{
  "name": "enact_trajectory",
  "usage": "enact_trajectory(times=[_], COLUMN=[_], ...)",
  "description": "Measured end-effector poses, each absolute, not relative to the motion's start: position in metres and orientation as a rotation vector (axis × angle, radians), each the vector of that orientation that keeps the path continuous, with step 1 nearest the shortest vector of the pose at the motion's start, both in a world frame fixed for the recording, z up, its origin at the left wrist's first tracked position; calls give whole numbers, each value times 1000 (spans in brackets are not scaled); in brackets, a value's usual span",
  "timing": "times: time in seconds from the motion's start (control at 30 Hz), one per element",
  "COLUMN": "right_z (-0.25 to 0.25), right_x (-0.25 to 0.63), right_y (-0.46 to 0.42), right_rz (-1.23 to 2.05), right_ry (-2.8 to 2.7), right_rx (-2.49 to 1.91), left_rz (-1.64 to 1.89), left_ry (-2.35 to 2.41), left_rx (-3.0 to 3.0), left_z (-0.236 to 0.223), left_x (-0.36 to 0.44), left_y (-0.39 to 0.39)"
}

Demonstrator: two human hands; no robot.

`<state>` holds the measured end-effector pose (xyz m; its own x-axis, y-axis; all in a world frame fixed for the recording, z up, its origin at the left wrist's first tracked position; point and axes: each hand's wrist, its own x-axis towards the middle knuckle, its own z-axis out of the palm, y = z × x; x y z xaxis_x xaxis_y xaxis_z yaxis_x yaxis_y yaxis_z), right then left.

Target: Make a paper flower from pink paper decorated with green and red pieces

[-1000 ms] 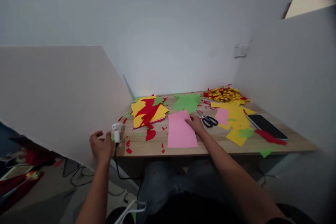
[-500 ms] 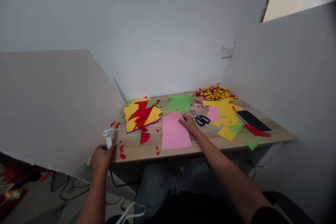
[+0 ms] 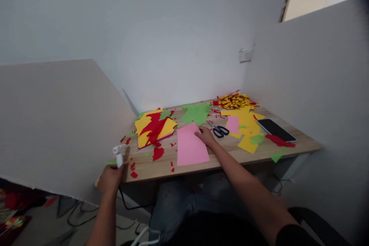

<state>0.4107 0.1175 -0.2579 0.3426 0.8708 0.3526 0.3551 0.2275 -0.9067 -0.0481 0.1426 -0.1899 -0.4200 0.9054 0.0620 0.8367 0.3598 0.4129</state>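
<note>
At the table's left front corner, my left hand (image 3: 111, 178) is closed around the lower part of a white glue gun (image 3: 118, 157). It stands upright, and its black cord hangs below the table edge. My right hand (image 3: 206, 137) pinches the upper right edge of a pink paper sheet (image 3: 191, 148), which lies near the front of the table. Just right of those fingers, scissors (image 3: 220, 131) with dark handles lie on the wood. A red-and-yellow stack of torn paper (image 3: 155, 128) lies between the glue gun and the pink sheet.
Behind are green paper (image 3: 196, 113) and a heap of folded yellow strips (image 3: 236, 102). Yellow paper (image 3: 249, 123), a small pink piece (image 3: 232, 124), a phone (image 3: 276, 130) and a red piece (image 3: 279, 140) lie on the right. Partitions (image 3: 57, 123) flank the table (image 3: 161, 171).
My left hand has gone from open beside the glue gun to gripping it. The right hand stays on the pink sheet. The view has shifted slightly to the right.
</note>
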Motion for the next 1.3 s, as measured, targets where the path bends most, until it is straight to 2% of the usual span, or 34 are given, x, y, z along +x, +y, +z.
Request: enact_trajectory(times=[0.07,0.17,0.27,0.33,0.47,0.67,0.83,1.03,1.3], right_z=[-259,-259,-260,-259,-254,-249,-252,-249,-242], right_x=[411,412,412,412,411,411,416,415,390], right_y=[118,119,119,118,114,111,112,105,91], right_rz=[521,523,533,541,547,538,457,231,-30], right_ry=[-1235,-1230,-1229,-1235,-1248,-1267,-1235,-1270,-1760], right_rx=[-1355,-1357,-1350,-1334,-1301,-1251,-1298,-1351,-1405], left_rz=[724,1166,1582,1626,1425,1478,1391,1263,1286], left_ry=[2473,2454,1921,1484,1128,1028,879,757,762], left_rx=[1568,1626,1725,1664,1525,1297,1280,1335,1403], left_z=[-188,-180,-168,-164,-172,-209,-238,-246,-242], left_x=[-48,-34,11,53,138,209,227,227,223], left_y=[141,134,129,132,158,197,187,178,176])
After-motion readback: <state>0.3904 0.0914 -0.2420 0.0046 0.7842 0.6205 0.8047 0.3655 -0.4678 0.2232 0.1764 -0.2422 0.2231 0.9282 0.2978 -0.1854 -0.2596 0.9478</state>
